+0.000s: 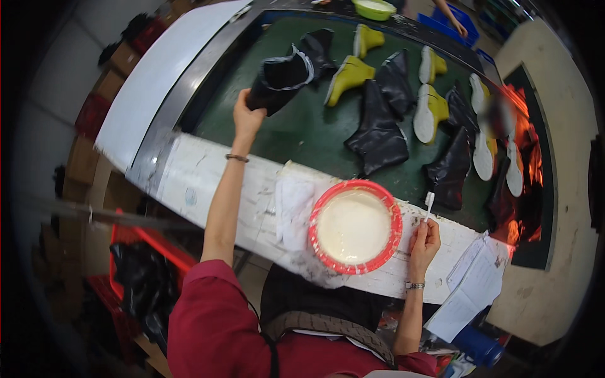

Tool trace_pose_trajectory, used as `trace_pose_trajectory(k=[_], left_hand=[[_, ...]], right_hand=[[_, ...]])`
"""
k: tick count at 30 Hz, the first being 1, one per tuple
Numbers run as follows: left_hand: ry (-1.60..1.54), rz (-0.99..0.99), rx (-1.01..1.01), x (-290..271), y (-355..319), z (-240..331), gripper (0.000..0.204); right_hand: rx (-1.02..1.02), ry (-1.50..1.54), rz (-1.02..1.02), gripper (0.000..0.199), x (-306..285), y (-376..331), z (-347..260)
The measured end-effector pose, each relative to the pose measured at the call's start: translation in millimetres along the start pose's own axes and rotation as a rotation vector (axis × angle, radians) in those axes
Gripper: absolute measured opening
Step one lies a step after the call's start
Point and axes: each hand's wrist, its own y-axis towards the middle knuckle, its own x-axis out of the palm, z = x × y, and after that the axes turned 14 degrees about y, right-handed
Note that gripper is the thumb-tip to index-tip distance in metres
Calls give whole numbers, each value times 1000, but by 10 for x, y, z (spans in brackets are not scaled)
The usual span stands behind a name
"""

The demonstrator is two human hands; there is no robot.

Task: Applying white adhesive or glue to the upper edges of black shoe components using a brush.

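Observation:
My left hand (247, 118) is closed on the side of a black leather boot upper (272, 88), whose wide opening with a whitish rim faces me, over the left part of the green belt. Beyond it a second black upper (320, 50) lies on the belt. In my right hand (424, 242) is a toothbrush (430, 206), held by its handle with the white bristles up. Between my hands a red plastic basin (397, 230) of creamy white liquid stands on the white ledge. Its rim is smeared with white.
Yellow-green shoe lasts (350, 77) with whitish soles and several black uppers (376, 135) lie across the green belt (283, 142). Beside the basin is a white cloth (295, 211); papers (466, 283) hang off the ledge at right. An orange glow (532, 157) lights the belt's right end.

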Motion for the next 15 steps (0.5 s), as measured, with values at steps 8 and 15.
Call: trace_pose_trajectory(k=[8,15], left_hand=[[383,-149,428,-708,-1043,711,68],[959,164,149,-3200,-2345,1262,51]], right_hand=[[-148,-77,-34,18,-207,71,250],[-145,-99,-151,18,-64,-17,124]])
